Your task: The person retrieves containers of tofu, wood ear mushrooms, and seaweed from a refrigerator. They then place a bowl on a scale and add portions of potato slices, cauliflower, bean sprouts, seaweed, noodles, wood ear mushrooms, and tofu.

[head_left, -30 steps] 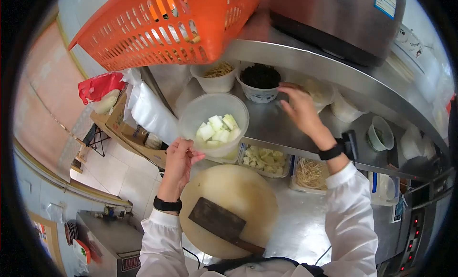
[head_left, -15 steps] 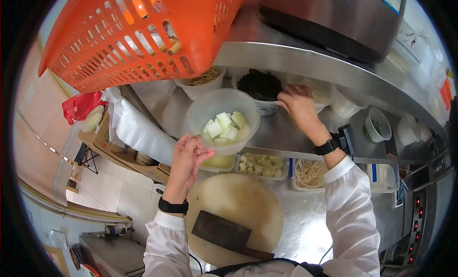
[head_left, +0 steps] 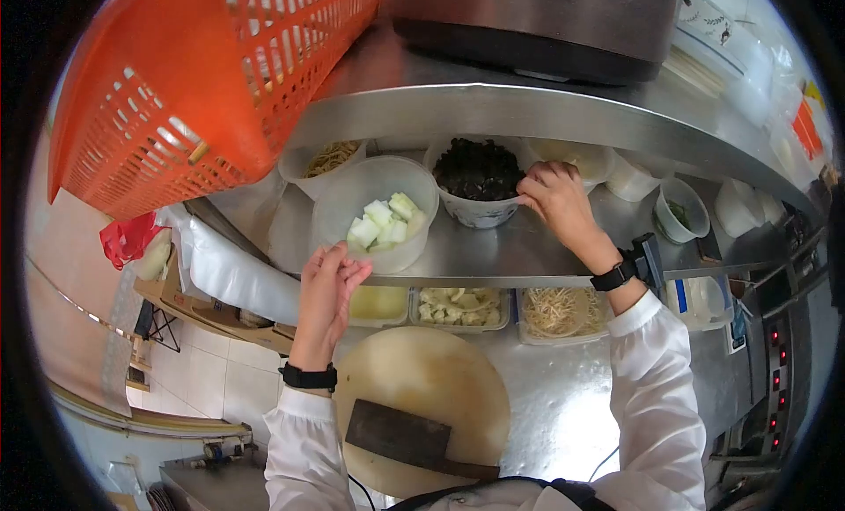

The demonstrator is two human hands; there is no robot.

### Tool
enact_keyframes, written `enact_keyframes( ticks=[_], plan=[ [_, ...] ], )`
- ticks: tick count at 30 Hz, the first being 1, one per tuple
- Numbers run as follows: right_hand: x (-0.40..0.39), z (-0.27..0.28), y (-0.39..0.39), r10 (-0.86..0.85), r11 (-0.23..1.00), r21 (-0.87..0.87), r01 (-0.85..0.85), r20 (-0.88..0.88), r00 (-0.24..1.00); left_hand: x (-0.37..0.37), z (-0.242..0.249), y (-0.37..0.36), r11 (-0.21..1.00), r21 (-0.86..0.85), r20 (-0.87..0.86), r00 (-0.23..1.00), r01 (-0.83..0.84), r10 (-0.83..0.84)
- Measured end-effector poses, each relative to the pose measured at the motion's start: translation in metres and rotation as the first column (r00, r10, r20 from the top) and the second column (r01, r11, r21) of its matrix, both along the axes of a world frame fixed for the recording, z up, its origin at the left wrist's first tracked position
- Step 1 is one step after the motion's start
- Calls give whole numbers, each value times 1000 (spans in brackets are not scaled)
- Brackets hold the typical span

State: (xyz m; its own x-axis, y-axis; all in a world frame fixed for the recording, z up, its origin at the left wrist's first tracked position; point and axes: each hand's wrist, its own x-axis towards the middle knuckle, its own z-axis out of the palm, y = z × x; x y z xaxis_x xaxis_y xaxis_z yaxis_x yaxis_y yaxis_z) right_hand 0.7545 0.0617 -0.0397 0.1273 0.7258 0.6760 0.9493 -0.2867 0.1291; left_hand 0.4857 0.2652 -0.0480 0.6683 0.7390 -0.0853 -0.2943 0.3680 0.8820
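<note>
Patterned bowl: had come forward on the steel shelf since half a second earlier, showing more of its wall, and a gap had opened between it and the translucent tub to its left.
Right hand: fingers bent and nearly together, pinching the bowl's right rim.
Left hand: thumb and fingers close together at the tub's near-left wall; whether they gripped or merely touched it, I could not tell.
Dark food: heaped to about the rim, soft and moist by its look, likely to spill over a tilted edge.
Bowl's handling: probably stiff and fairly weighty when so full; a rim pinch seemed fit for sliding, while lifting would have called for holds on opposite sides.
Tub's handling: probably light, slightly flexible plastic, slick if wet; best held low round the wall.
Pale chunks: firm-looking, loose inside the tub.
Chopping block: stood on the worktop below, a cleaver lying flat on it.
</note>
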Motion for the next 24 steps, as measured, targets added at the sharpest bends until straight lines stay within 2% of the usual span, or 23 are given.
enact_keyframes(
  ticks=[3,5,6,8,10,12,13,15,16,18,19,20,22,24],
  plan=[
    [0,3,-13,5,1000,5,-5,-42,999,17,-8,10,999,1,25,999,32,-32],
    [-2,7,-19,184,974,162,-161,-140,973,23,-7,13,999,4,19,999,45,-45],
    [7,4,-29,179,974,164,-155,-138,974,26,-7,14,999,22,18,999,33,-34],
    [40,-7,-66,-109,956,202,213,-429,897,30,-7,14,999,36,13,1000,24,-24],
    [71,-3,-102,-178,872,307,381,-525,832,34,-7,16,999,37,29,999,12,-13],
    [105,-9,-138,-91,829,267,492,-803,588,40,-3,16,999,28,31,999,20,-21],
    [109,-8,-146,-84,835,266,481,-802,591,42,-1,16,999,21,30,999,29,-30],
    [109,-7,-152,-88,865,156,477,-889,449,47,-2,23,999,14,34,999,34,-34],
    [118,-12,-154,-78,872,160,463,-888,453,51,-2,27,998,9,39,997,60,-60],
    [141,-26,-158,-196,894,118,433,-766,613,60,-2,31,998,10,35,997,64,-65],
    [144,-24,-158,-175,899,141,415,-752,635,65,-2,33,996,8,26,996,89,-89],
    [145,-24,-158,-176,898,142,417,-751,636,70,-4,34,996,9,28,995,91,-91],
    [146,-22,-158,23,812,325,485,-847,531,82,-8,36,995,-7,73,992,102,-102],
    [151,-7,-163,-16,836,279,472,-847,531,94,-12,37,995,-9,102,990,97,-96]
  ],
)
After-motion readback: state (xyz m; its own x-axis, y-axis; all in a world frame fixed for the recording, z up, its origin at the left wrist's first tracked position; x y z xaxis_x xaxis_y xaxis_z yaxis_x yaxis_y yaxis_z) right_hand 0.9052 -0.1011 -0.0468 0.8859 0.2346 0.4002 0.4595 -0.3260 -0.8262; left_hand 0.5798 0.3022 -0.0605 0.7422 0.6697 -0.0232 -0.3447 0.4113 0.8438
